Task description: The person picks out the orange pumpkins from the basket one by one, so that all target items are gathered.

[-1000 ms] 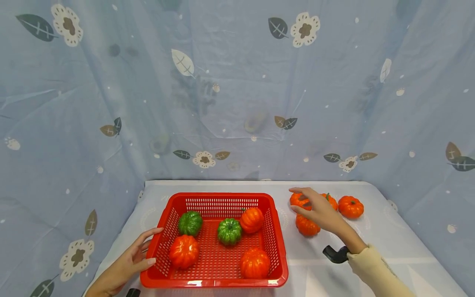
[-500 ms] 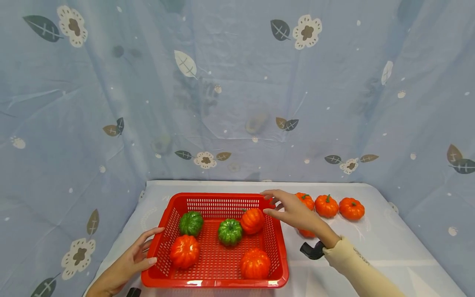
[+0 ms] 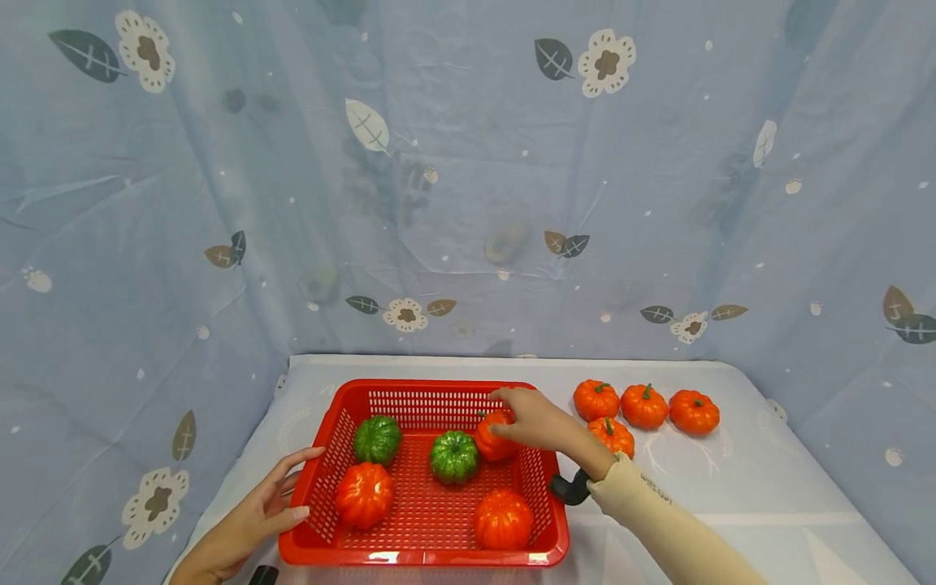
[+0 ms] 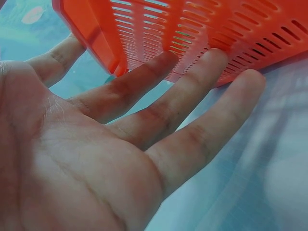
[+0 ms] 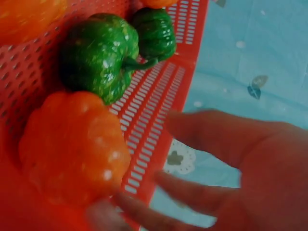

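Note:
A red plastic basket (image 3: 424,558) holds two green pumpkins (image 3: 453,457) and three orange ones. My left hand (image 3: 252,512) is at the basket's left side, its fingers (image 4: 192,103) stretched out against the slotted wall. Over the right side of the basket reaches my right hand (image 3: 539,422), fingers spread beside the back right orange pumpkin (image 3: 493,444) and partly covering it. In the right wrist view, thumb and fingers (image 5: 197,130) reach toward that ribbed orange pumpkin (image 5: 72,149), one blurred fingertip low at its edge.
Several orange pumpkins (image 3: 645,406) lie on the white table (image 3: 731,487) to the right of the basket. A blue patterned curtain (image 3: 453,203) hangs behind and along both sides. A black wrist mount (image 3: 570,487) juts out below the right wrist.
My right hand has moved left from above the loose pumpkins to over the basket's back right corner, uncovering the loose ones. The left hand and the basket have stayed in place.

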Available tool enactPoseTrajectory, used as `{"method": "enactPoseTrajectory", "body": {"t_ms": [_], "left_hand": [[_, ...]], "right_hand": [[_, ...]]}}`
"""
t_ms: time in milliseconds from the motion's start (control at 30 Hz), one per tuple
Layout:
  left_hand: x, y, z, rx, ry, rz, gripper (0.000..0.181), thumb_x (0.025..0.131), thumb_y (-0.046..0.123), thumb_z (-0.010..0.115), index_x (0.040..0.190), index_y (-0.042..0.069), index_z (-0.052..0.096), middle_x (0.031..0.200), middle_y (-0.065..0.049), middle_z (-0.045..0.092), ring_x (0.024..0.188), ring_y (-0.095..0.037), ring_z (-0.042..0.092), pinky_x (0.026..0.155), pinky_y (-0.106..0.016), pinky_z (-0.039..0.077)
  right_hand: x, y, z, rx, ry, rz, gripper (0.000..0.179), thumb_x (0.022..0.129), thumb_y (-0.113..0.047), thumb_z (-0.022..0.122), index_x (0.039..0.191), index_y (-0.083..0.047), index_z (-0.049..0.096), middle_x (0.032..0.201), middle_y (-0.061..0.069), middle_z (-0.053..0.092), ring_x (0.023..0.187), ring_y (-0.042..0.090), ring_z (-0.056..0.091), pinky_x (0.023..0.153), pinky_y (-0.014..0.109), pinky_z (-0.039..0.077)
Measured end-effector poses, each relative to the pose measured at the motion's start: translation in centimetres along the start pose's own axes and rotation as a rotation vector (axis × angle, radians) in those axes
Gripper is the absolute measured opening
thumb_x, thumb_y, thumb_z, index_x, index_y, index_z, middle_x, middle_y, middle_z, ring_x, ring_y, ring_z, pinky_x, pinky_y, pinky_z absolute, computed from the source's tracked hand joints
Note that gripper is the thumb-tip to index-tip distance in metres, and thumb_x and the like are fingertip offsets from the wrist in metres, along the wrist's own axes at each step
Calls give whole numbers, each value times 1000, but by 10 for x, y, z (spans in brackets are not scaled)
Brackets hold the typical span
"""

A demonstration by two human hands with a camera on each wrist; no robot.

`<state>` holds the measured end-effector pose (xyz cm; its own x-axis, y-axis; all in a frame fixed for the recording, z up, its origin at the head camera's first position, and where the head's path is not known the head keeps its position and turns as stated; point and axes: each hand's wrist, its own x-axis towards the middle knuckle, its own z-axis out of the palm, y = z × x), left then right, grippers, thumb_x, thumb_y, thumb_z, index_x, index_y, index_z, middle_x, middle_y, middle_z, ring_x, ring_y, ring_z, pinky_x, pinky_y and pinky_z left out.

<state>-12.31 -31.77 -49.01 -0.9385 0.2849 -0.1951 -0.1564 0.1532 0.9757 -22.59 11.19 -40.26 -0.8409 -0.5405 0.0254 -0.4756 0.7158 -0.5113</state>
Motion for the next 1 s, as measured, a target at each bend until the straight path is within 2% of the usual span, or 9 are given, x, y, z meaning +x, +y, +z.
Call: {"method": "enactPoseTrajectory", "body": {"t_ms": [133,233,300,367,433,533,667,867,1000], "left_hand": [[0,0,1,1,10,11,75,97,19,66,160,21,24,164,-27,17,142,-49,35,92,-51,58],[-1,1,2,11,32,8,75,96,20,67,159,22,26,164,-25,18,141,-50,35,92,-51,58],[-1,1,2,19,45,1,76,95,21,69,159,22,27,165,-24,18,141,-50,35,92,-52,58],[-1,1,3,22,54,-8,77,94,22,70,159,24,27,165,-23,18,141,-50,35,92,-52,58],[-1,1,3,22,56,-14,79,94,22,71,159,24,26,166,-22,18,142,-50,35,92,-51,58],[-1,0,4,24,62,-15,80,93,22,71,159,24,26,166,-21,17,142,-51,34,92,-50,58],[-1,-1,4,29,69,-15,80,93,23,72,159,25,27,166,-21,17,142,-51,34,91,-51,58],[-1,0,5,23,66,-12,80,93,23,71,159,25,27,166,-21,17,142,-52,34,91,-51,58],[-2,1,5,24,68,-13,79,93,23,71,159,24,27,166,-21,17,141,-51,35,91,-52,58]], "right_hand": [[8,-7,7,-114,-38,76,57,91,-26,78,131,9,62,118,20,69,115,35,61,102,50,50],[15,-10,12,-195,-34,104,40,89,-29,80,106,6,71,96,15,70,104,33,62,93,47,52],[19,-11,16,-241,-41,121,31,88,-30,80,90,0,71,85,10,67,99,32,61,88,46,52],[22,-13,19,-267,-44,136,31,87,-30,82,83,-3,68,81,8,64,97,32,61,85,46,53],[24,-14,22,-263,-49,151,33,87,-32,83,89,-1,69,83,9,64,99,32,61,87,47,53],[24,-15,25,-232,-78,161,39,85,-33,85,97,-1,67,82,8,63,90,28,61,80,42,54],[22,-15,26,-167,-160,164,39,78,-30,91,92,-9,61,77,1,59,76,19,55,68,35,50],[16,-16,22,-123,-253,134,47,69,-24,97,102,-10,67,90,-5,65,85,15,58,77,33,55],[15,-14,20,-112,-266,110,51,67,-21,98,107,-10,69,90,-6,63,83,15,55,74,31,53]]}}
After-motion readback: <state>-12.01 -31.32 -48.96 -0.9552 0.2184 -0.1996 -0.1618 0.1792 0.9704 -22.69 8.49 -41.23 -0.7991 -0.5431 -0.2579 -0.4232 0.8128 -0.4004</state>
